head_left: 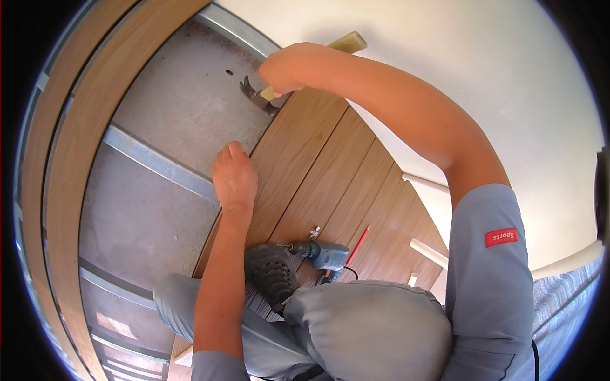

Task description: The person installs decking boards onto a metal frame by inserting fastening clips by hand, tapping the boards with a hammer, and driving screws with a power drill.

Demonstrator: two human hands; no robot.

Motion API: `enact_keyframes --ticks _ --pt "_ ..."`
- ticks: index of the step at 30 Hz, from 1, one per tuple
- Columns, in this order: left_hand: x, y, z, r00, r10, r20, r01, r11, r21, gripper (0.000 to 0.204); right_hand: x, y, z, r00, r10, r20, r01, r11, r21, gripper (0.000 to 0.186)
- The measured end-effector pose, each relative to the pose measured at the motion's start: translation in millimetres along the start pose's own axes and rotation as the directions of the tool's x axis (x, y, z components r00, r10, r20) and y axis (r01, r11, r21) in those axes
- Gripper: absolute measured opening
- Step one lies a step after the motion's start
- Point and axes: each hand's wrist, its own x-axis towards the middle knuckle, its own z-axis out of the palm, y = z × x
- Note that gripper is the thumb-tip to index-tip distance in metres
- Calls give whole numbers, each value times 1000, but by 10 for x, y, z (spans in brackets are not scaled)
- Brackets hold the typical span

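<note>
My right hand [283, 70] is wrapped round the wooden handle of a claw hammer [254, 96], up by the pale wall. The dark steel head hangs just off the edge of the wooden floorboards [298, 146], and the handle's end sticks out behind my wrist. My left hand [234, 178] is closed at the edge of the outermost laid board, beside a metal joist [159, 162]. Its fingertips are hidden, so what they pinch, if anything, does not show.
A blue power drill [330, 255] and a red pencil [358, 246] lie on the boards by my shoe [270, 273], near small metal pieces [314, 232]. Pale strips [429, 253] lie by the wall. Left of the boards, concrete [184, 82] shows between joists; long planks [89, 127] lie beyond.
</note>
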Motion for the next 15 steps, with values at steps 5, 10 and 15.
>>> enact_keyframes --ticks 5,10,15 --pt "21 69 14 1000 4 -7 -4 1000 24 4 -149 202 -224 946 -14 -324 51 993 107 32" --pt "22 44 -32 1000 -29 -8 29 1000 7 4 0 27 -141 951 -93 -294 97 995 1 30" --pt "18 47 -26 996 -74 47 74 997 19 5 -38 -248 -426 991 -112 -78 103 988 -119 32"
